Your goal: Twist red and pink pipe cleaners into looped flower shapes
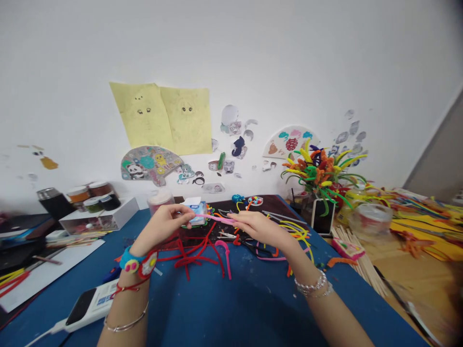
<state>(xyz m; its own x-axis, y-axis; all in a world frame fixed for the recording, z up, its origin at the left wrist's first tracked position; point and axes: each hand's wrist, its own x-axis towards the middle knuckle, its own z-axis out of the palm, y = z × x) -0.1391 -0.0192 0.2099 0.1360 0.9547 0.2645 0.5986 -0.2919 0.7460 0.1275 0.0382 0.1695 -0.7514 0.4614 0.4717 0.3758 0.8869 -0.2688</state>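
A pink pipe cleaner [217,219] is stretched level between my two hands above the blue table. My left hand [162,223] pinches its left end between thumb and fingers. At the other end, my right hand [258,227] has its fingers pressed together around it. Below, on the tabletop, lies another pink pipe cleaner [227,258] with its top bent into a hook. Several red pipe cleaners [191,253] sprawl loosely beneath my left hand. Yellow pipe cleaners [298,231] curve just beyond my right hand.
A pack of tissues [198,212] is behind my left hand. Dark-handled scissors [255,248] lie under my right hand. A phone-like device [85,306] with a cable rests at the front left. A pipe-cleaner bouquet [318,168] stands at the back right, with wooden sticks [356,258] nearby.
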